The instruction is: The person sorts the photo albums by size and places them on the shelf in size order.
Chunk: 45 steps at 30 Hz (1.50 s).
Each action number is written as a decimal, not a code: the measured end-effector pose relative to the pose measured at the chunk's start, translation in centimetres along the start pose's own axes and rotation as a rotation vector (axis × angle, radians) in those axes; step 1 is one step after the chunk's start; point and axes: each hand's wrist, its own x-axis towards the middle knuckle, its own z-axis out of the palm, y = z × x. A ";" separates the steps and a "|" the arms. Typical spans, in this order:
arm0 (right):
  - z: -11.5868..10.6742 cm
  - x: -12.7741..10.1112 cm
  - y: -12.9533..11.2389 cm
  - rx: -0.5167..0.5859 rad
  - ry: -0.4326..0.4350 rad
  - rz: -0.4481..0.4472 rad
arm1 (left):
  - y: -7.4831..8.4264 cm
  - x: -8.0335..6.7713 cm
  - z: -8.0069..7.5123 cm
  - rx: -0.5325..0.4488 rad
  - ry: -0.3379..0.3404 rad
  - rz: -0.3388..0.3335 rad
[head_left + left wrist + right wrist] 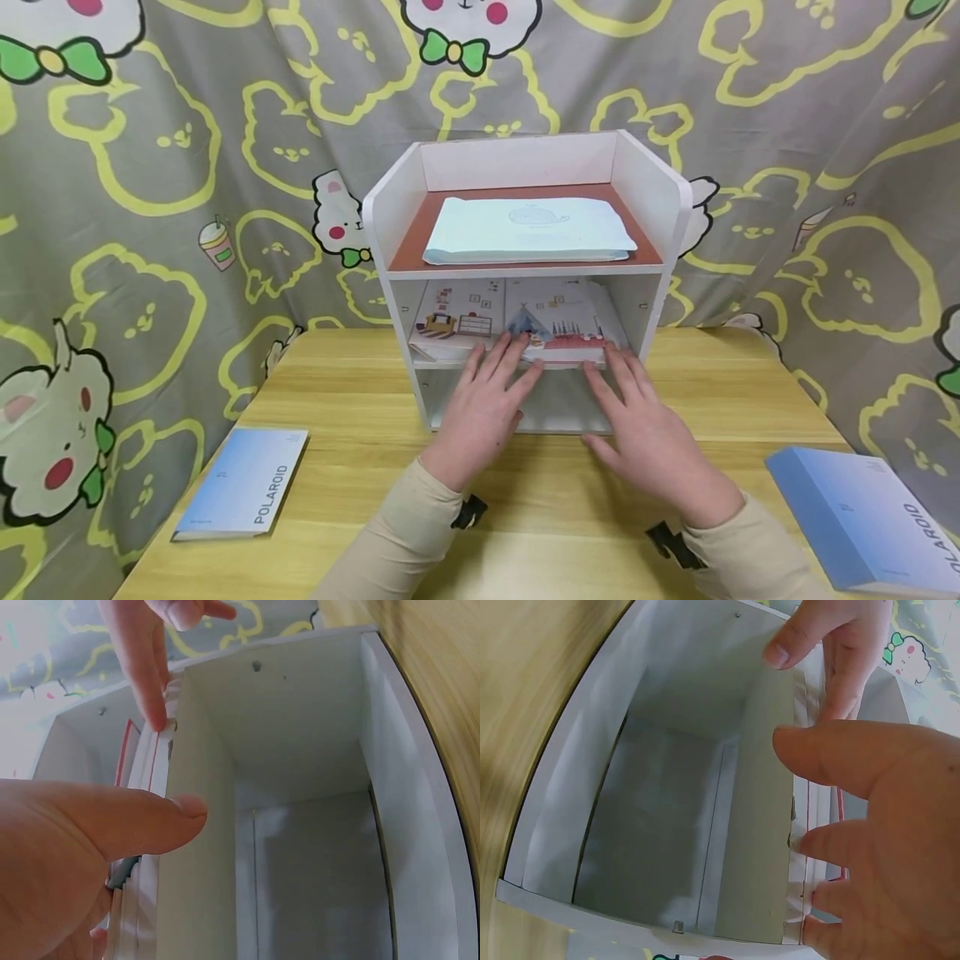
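Note:
On the middle shelf of a small white shelf unit (677, 208) lie flat illustrated books or sheets (465, 310), printed with a blue tent and furniture. My left hand (483, 408) reaches over their front edge, its fingers extended onto the tent picture. To the right, my right hand (652, 442) touches the same front edge with straight fingertips. Both thumbs stay below the middle board; in the left wrist view the left thumb (150, 817) lies across the board's edge. In the right wrist view the stacked page edges (817, 817) sit against the right fingers.
A pale packet with a whale drawing (532, 229) lies on the top shelf. A thin blue POLAROID album (243, 483) rests on the wooden table (345, 400) at left, a thicker blue POLAROID box or album (862, 517) at right. A patterned curtain (247, 167) hangs behind.

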 end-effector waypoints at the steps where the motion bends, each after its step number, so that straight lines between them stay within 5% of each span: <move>1: 0.0 0.0 0.0 -0.003 0.009 -0.002 | 0.1 0.1 0.0 0.000 0.002 0.000; 6: -0.3 -0.2 0.2 -0.008 0.023 -0.010 | 0.4 0.4 0.2 0.006 0.008 -0.001; 16: -2.7 -1.4 -0.6 0.129 -0.094 -0.031 | 0.6 -0.2 0.2 -0.081 0.022 0.000; 22: -1.1 -2.0 -1.3 0.235 -0.328 -0.078 | 0.4 -1.9 -0.9 -0.124 0.000 -0.002; 28: 1.9 -2.4 -1.3 0.306 -0.561 -0.049 | -0.7 -5.1 -2.4 -0.183 -0.123 -0.031; 36: 4.1 -2.3 -1.6 0.365 -0.634 -0.062 | -4.5 -11.3 -3.0 -0.238 -0.339 -0.204; 45: 4.1 -2.4 -1.1 0.391 -0.634 0.008 | -12.8 -16.5 -4.4 -0.222 -0.540 -0.418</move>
